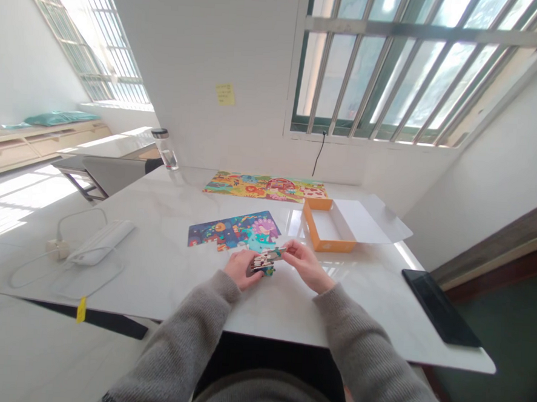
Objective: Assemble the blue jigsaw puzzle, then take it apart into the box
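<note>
My left hand (245, 269) is closed around a small stack of jigsaw puzzle pieces (265, 262), held low over the white table. Between the fingertips of my right hand (307, 264) is a single puzzle piece (275, 253), pinched at the stack's upper right. Just beyond my hands lies a partly assembled puzzle (230, 230) with a dark blue background, a pink figure and a turquoise figure. Its near edge is uneven, with piece outlines showing. My fingers hide part of the stack.
Behind the puzzle lies a colourful animal picture sheet (255, 187). An open orange box (332, 246) stands right of it. A black tablet (439, 308) lies at the right edge, a power strip with cable (104, 242) at the left. A bottle (166, 150) stands at the back left.
</note>
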Tool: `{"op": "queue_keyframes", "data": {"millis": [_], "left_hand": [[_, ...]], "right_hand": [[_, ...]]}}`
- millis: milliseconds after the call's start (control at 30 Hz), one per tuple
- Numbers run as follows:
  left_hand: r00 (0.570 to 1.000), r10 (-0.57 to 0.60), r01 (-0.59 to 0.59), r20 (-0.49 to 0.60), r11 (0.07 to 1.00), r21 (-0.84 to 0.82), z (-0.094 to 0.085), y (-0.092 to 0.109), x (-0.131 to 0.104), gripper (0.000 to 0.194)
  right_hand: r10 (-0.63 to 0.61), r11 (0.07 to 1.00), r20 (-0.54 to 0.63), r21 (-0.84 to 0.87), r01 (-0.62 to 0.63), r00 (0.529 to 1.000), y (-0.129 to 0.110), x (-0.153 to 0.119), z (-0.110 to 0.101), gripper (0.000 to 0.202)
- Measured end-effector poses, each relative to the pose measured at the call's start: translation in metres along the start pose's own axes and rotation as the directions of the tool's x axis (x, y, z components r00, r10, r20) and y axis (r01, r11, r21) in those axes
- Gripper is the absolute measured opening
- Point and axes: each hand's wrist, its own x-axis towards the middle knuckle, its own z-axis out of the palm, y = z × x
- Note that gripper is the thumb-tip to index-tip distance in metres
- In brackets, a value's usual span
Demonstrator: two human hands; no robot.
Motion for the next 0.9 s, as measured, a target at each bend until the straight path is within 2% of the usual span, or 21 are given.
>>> {"op": "queue_keyframes", "data": {"millis": [67,133,233,400,467,533,600,667,767,833,900], "left_hand": [[1.000,-0.014,0.014,0.000,1.000,0.025,0.000,0.000,0.000,0.034],[1.000,-0.012,0.011,0.017,0.999,0.049,-0.001,0.000,-0.001,0.035],[0.999,0.005,-0.010,0.054,0.994,0.106,-0.001,0.002,-0.002,0.042],[0.996,0.002,-0.019,0.092,0.982,0.187,0.001,0.005,-0.003,0.045],[0.996,-0.004,-0.012,0.084,0.982,0.187,0.003,0.005,-0.003,0.042],[0.997,0.002,-0.015,0.076,0.983,0.181,0.004,0.006,-0.003,0.039],[0.997,0.022,-0.034,0.068,0.983,0.179,0.007,0.007,-0.003,0.039],[0.997,0.052,-0.062,0.059,0.982,0.180,0.010,0.008,-0.004,0.040],[0.994,0.105,-0.109,0.038,0.982,0.154,0.012,0.004,-0.006,0.044],[0.993,0.120,-0.119,0.001,0.987,0.111,0.008,-0.005,-0.004,0.048],[0.994,0.082,-0.075,-0.071,0.993,0.090,-0.004,-0.021,0.000,0.049]], "right_hand": [[0.011,0.999,0.074,-0.053,-0.007,0.997,-0.002,-0.004,-0.001,0.030],[0.035,0.983,0.121,-0.185,-0.012,0.992,0.002,-0.006,-0.002,0.026],[0.071,0.930,0.144,-0.367,-0.013,0.987,0.014,-0.008,-0.001,0.020],[0.099,0.862,0.173,-0.507,0.003,0.980,0.024,-0.011,0.011,0.016],[0.042,0.819,0.145,-0.571,0.049,0.988,0.025,-0.012,0.013,0.017],[-0.078,0.768,0.114,-0.626,0.133,0.990,0.025,-0.012,0.014,0.026],[-0.179,0.726,0.151,-0.647,0.235,0.972,0.025,-0.012,0.014,0.044],[-0.201,0.709,0.238,-0.634,0.309,0.950,0.025,-0.012,0.014,0.054],[-0.171,0.712,0.300,-0.621,0.329,0.938,0.023,-0.012,0.013,0.050],[-0.159,0.714,0.275,-0.631,0.303,0.948,0.023,-0.012,0.012,0.045],[-0.150,0.718,0.228,-0.644,0.264,0.962,0.022,-0.013,0.009,0.043]]}}
